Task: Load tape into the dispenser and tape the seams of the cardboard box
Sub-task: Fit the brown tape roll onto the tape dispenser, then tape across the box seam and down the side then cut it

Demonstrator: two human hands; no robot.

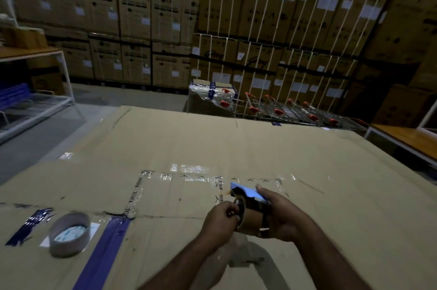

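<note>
Head view looks down on a large flat brown cardboard box [212, 147] with clear and blue tape on its seams, where the right hand [281, 216] has its grip wrapped around a hand-held tape dispenser with a light blue plate [248, 202], held just above the cardboard. The left hand [220, 218] has its fingers pinched together at the dispenser's round hub, though what they pinch is too dark to tell, and well to the left a brown roll of tape [69, 234] lies flat on the box
</note>
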